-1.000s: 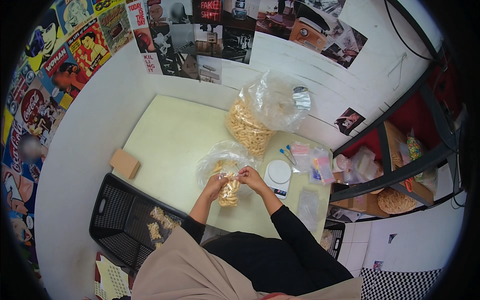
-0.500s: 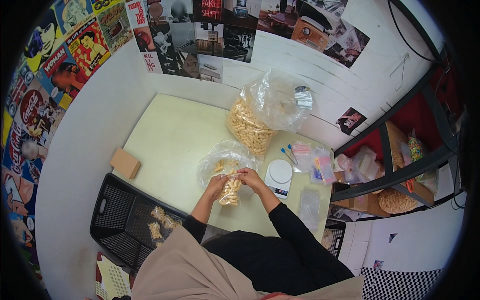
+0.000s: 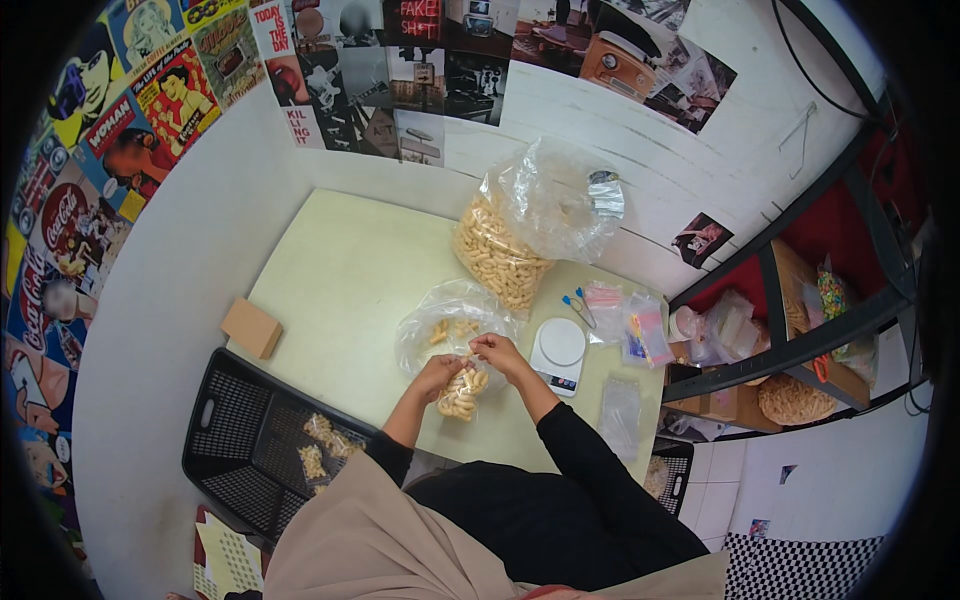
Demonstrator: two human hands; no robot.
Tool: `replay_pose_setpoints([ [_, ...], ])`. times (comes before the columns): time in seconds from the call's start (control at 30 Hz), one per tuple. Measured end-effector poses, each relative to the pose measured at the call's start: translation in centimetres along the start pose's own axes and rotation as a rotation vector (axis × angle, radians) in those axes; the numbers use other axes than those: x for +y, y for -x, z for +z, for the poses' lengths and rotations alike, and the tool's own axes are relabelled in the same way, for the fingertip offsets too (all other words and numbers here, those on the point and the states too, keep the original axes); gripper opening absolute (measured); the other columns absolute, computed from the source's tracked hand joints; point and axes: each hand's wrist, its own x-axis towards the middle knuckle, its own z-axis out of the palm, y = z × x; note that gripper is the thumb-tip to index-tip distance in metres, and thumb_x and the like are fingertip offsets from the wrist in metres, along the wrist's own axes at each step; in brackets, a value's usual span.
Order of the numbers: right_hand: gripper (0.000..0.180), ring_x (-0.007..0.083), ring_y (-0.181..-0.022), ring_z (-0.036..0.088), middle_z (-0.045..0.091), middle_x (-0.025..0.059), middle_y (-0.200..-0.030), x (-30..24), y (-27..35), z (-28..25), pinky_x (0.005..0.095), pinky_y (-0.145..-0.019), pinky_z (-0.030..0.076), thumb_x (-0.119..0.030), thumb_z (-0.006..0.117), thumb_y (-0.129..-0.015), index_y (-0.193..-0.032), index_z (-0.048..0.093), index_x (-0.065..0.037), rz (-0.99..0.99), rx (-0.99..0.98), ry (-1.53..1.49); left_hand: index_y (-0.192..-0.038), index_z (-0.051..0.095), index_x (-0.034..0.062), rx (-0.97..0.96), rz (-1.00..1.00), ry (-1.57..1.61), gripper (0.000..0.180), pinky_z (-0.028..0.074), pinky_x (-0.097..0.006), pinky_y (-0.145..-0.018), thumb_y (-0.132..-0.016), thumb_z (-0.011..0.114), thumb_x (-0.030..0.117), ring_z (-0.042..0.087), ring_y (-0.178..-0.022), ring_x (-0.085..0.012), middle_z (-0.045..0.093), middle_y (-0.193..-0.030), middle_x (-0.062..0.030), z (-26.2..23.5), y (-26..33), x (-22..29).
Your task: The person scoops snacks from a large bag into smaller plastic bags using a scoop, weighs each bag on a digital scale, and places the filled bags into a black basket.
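Left hand: its grip is closed on the upper part of a small clear bag, at the bag's left side.
Right hand: its grip is a pinch at the neck of that same bag, fingertips drawn together; the finer detail there is too small for me to make out.
Small bag: hangs mouth upward between the hands near the front of the pale worktop, its lower part bulging with puffed, pale yellow snacks.
Open plastic: just beyond the hands spreads a wide clear bag, loose snacks lying inside.
Big sack: a large transparent sack, partly filled with similar snacks, leans toward the wall at the back.
Right side: a white scale sits near the right hand, with blue-handled scissors, plastic packets and flat clear bags around it.
Left side: a brown box rests at the edge, above a black crate holding small filled packs.
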Motion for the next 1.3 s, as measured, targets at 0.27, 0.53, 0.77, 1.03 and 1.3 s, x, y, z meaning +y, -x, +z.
replay_pose_setpoints([
  [0.27,0.032,0.0142,-0.082,0.061,0.064,0.0075,-0.09,-1.1,0.2,0.7,0.026,-0.074,0.049,-0.02,0.066,-0.087,-0.113,0.061,-0.002,-0.14,0.248,0.101,-0.103,0.063,-0.0038,0.02,0.065,-0.021,0.024,0.056,-0.03,-0.074,-0.096,0.054,0.017,0.067,-0.081,-0.0182,0.067,-0.093,-0.0097,-0.2,1.1,0.2],
  [0.53,0.034,0.0155,-0.078,0.062,0.066,0.0082,-0.087,-1.5,2.2,-1.4,0.028,-0.072,0.049,-0.017,0.07,-0.082,-0.11,0.063,0.0,-0.195,-0.047,0.296,-0.098,0.066,-0.0011,0.065,0.185,-0.117,0.02,0.051,-0.026,-0.075,-0.093,0.06,0.017,0.062,-0.081,-0.0119,0.066,-0.091,-0.0041,0.7,1.4,2.0],
  [0.77,0.023,0.0138,-0.074,0.062,0.068,0.0078,-0.083,-3.4,5.4,-3.2,0.0277,-0.07,0.049,-0.013,0.07,-0.08,-0.097,0.066,0.003,-0.255,-0.02,0.379,-0.114,0.058,0.0006,0.131,0.426,-0.442,0.032,0.049,-0.029,-0.075,-0.086,0.067,0.014,0.06,-0.093,-0.0153,0.061,-0.108,-0.0082,2.1,2.7,3.0],
  [1.03,0.011,0.0069,-0.062,0.052,0.06,-0.0003,-0.072,1.2,7.3,-14.3,0.0216,-0.058,0.043,-0.012,0.065,-0.087,-0.09,0.063,-0.001,-0.143,0.529,-0.249,-0.11,0.056,0.0057,-0.537,0.447,-1.313,0.044,0.045,-0.038,-0.087,-0.07,0.074,0.008,0.056,-0.1,-0.0296,0.055,-0.106,-0.0124,4.0,17.5,10.8],
  [1.3,0.008,0.0084,-0.053,0.047,0.056,0.0019,-0.068,11.0,5.9,-18.2,0.023,-0.048,0.037,-0.009,0.061,-0.089,-0.088,0.061,-0.001,-0.075,0.968,-0.462,-0.114,0.062,0.005,-1.012,0.364,-1.097,0.045,0.049,-0.037,-0.083,-0.074,0.075,0.021,0.058,-0.1,-0.0285,0.06,-0.107,-0.0113,6.2,30.6,22.0],
])
